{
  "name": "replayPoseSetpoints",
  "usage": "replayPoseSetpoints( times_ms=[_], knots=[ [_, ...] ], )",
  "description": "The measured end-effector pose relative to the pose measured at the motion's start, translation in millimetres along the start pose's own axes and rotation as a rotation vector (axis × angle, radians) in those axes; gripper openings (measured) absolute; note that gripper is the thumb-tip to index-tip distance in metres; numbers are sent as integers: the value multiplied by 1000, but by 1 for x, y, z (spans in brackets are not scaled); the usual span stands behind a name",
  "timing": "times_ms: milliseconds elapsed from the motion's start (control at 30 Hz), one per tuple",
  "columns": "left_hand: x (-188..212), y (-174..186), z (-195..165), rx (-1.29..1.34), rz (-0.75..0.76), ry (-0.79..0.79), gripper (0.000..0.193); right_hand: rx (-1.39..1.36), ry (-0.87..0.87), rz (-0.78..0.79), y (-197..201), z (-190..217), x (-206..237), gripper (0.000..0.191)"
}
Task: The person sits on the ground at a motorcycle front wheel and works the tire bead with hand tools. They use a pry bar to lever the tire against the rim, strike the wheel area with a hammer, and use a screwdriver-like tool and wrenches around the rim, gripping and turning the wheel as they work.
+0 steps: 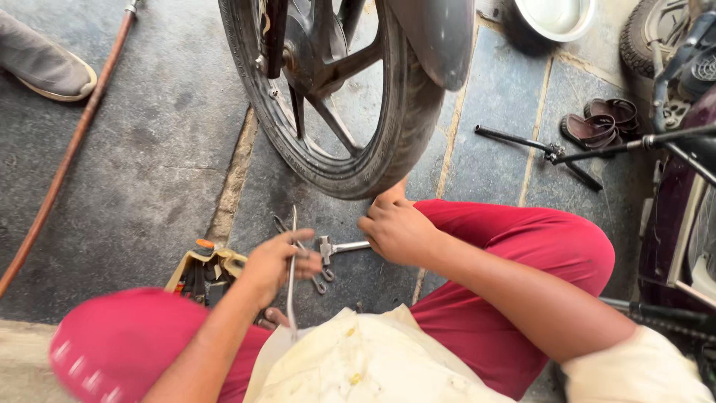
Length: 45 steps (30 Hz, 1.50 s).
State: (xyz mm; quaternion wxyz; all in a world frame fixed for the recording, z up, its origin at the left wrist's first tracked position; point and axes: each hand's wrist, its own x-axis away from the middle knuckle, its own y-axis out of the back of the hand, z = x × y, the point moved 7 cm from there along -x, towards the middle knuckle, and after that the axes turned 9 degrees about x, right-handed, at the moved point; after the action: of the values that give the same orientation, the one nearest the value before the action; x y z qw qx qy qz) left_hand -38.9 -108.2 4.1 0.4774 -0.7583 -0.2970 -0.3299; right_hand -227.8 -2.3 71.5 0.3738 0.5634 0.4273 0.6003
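Left hand: the left hand (pixel 277 263) is clenched around the mid-shank of a spanner (pixel 291 272), with the grip set near the balance point so the tool hangs steady.
Spanner axis: the long axis runs near-vertical in the view; one end points ahead toward the wheel (pixel 339 89), the other back toward the person's lap.
Right hand: the right hand (pixel 397 227) grasps one end of a second wrench (pixel 337 247), fingers curled, just below the tyre.
Wrench axis: roughly level, its head pointing toward the left hand and lying low over the floor (pixel 134 172).
Near left hand: a toolbox (pixel 200 275) lies just to its left, within reach.
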Motion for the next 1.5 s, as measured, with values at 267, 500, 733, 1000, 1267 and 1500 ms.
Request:
replayPoseSetpoints(
  times_ms=[267,500,733,1000,1267,1500],
  knots=[
    [41,-31,-23,-255,23,-43,22,-59,-101,487,-151,37,-60,34],
    [16,5,31,-384,46,-150,42,-118,-399,209,-184,47,-71,38],
    [21,10,-42,-536,-238,-540,22,-374,-1042,-71,-111,-76,-18,24],
    [77,-114,-132,-129,347,-1120,7,-789,-1013,-974,125,-90,77,30],
    [64,-166,-82,-1367,396,-1413,18,202,-273,-678,240,61,78,70],
    [83,-178,-72,-1266,350,-1505,47,-47,-640,-35,106,-4,81,25]
  ],
)
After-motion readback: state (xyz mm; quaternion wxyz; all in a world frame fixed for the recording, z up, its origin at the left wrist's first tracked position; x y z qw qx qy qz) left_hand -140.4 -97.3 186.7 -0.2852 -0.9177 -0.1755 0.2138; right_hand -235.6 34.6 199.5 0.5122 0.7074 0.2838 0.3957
